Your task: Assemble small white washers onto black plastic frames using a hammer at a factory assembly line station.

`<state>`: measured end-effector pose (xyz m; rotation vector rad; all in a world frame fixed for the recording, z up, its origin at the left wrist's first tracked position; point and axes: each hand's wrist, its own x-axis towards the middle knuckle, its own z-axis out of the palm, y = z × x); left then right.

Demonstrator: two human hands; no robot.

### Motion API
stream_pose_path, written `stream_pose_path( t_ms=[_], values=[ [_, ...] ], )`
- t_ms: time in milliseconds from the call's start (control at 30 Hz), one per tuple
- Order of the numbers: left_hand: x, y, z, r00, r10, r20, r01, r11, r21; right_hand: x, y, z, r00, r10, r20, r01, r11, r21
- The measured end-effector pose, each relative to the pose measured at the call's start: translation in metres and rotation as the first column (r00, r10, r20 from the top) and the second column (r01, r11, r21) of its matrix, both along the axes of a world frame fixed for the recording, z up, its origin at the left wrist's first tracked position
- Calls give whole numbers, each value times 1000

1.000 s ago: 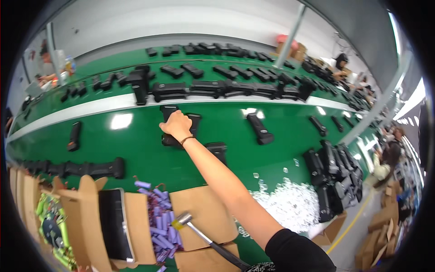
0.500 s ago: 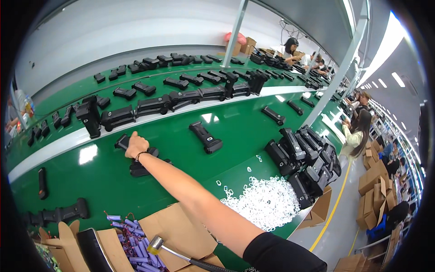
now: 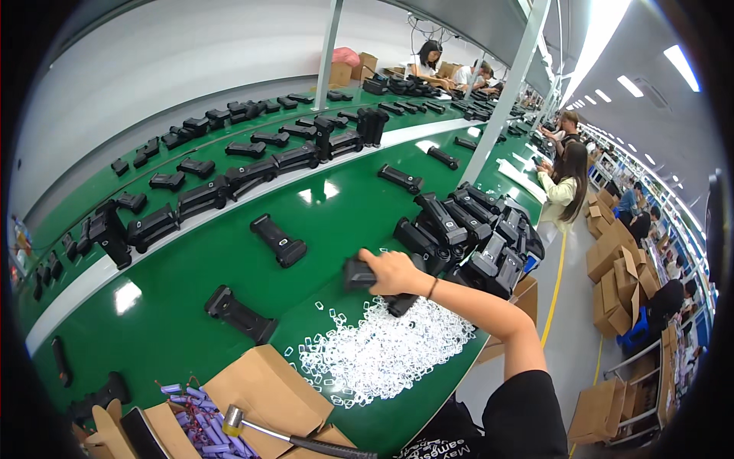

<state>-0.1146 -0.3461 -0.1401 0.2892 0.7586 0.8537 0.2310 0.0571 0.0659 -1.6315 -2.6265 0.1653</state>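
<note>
My right hand [image 3: 394, 271] is closed around a black handheld device housing [image 3: 359, 274], held just above the green conveyor belt [image 3: 329, 222], beside a stack of similar black housings [image 3: 474, 233]. My left hand is out of view. Below lies a heap of small white plastic clips [image 3: 382, 352]. I judge a loose hold could drop the housing into the clips, scattering them, or knock the stack.

Head fisheye, looks down-right across green table [image 3: 336, 222]; single view.
</note>
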Motion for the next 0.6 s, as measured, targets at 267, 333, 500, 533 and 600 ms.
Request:
stream_pose_path(
  t_ms=[267,333,500,533,600],
  values=[
    [8,-21,7,993,111,-32,-113,992,-51,37,-29,-13,935,-355,-18,356,933,44],
    [9,-25,9,988,150,-42,-152,986,-62,52,-29,-9,893,-448,-46,450,885,119],
    [13,-46,14,968,239,-70,-246,963,-112,5,-3,-3,976,-87,-200,158,912,378],
    [14,-52,15,960,268,-79,-276,953,-123,-44,-2,16,988,-59,-140,92,966,242],
    [16,-60,18,950,301,-79,-310,940,-145,-123,0,-3,895,279,-347,-202,949,243]
  ],
)
